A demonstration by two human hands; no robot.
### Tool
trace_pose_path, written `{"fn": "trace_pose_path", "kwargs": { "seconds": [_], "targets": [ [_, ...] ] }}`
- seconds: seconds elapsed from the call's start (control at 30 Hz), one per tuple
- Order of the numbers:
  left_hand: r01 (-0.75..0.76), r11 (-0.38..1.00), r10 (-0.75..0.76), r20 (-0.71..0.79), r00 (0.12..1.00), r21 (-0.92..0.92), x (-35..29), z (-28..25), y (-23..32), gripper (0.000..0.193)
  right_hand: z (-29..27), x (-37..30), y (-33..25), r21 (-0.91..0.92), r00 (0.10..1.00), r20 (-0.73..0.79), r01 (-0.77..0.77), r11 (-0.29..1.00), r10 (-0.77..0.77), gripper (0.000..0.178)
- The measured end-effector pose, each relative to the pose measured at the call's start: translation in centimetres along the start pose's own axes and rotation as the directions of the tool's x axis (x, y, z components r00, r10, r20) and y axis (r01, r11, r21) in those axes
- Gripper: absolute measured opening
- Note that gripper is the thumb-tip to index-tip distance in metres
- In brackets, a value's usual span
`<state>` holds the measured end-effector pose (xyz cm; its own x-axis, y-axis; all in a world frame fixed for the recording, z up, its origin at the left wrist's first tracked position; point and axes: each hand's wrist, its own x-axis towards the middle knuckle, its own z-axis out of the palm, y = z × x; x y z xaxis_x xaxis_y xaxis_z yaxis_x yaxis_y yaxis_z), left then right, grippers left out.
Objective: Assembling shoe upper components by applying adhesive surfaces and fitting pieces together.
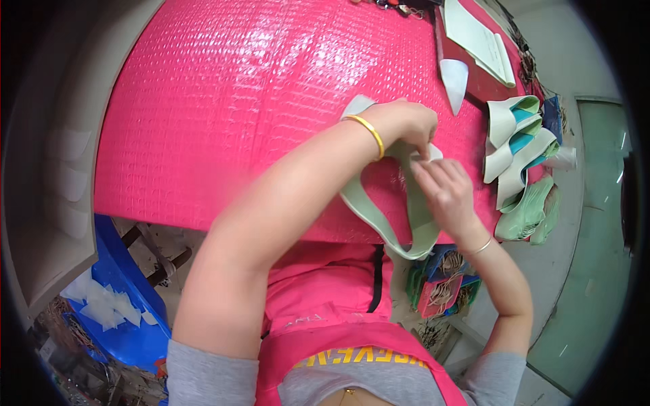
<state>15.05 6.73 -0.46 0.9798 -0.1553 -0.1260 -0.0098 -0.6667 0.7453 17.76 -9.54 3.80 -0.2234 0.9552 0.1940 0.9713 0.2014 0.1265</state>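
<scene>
A pale green shoe upper forms an open loop over the near right edge of the pink-covered table. My left hand, a gold bangle at its wrist, reaches across to the loop's far side with fingers bent down in a pinch. Close beside it, my right hand curls its fingers on the upper's right side, thumb and fingertips together. A small white piece shows at the fingertips. Another whitish end sticks out beyond my left wrist; its link to the upper is hidden.
Several white and green shoe uppers are piled at the table's right edge. A pointed white piece lies near a notepad. Below the table's left corner, a blue chair bears white pieces. Coloured baskets stand under the table.
</scene>
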Motion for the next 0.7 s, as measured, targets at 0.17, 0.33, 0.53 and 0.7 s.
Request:
{"fn": "trace_pose_path", "kwargs": {
  "seconds": [0.17,0.33,0.53,0.7],
  "targets": [
    [0.074,0.997,-0.073,0.070,0.995,-0.010,-0.7,-0.3,-0.5,0.030,-0.1,-2.1,-3.1,0.149,0.998,0.065,-0.006,0.989,-0.004,0.034],
    [0.076,0.989,-0.095,-0.149,0.984,-0.128,-1.7,1.0,-0.9,0.023,0.5,-0.1,-2.5,0.261,0.982,0.034,-0.186,0.947,0.184,0.024],
    [0.011,0.997,0.013,-0.319,0.948,0.071,-2.6,2.2,-0.5,0.022,1.6,-0.6,-2.7,0.538,0.917,0.203,-0.397,0.743,0.343,0.020],
    [0.094,0.990,0.030,-0.789,0.613,0.110,-11.9,5.6,3.0,0.015,2.6,1.0,-1.7,0.513,0.880,0.260,-0.474,0.716,0.397,0.021]
  ]
}}
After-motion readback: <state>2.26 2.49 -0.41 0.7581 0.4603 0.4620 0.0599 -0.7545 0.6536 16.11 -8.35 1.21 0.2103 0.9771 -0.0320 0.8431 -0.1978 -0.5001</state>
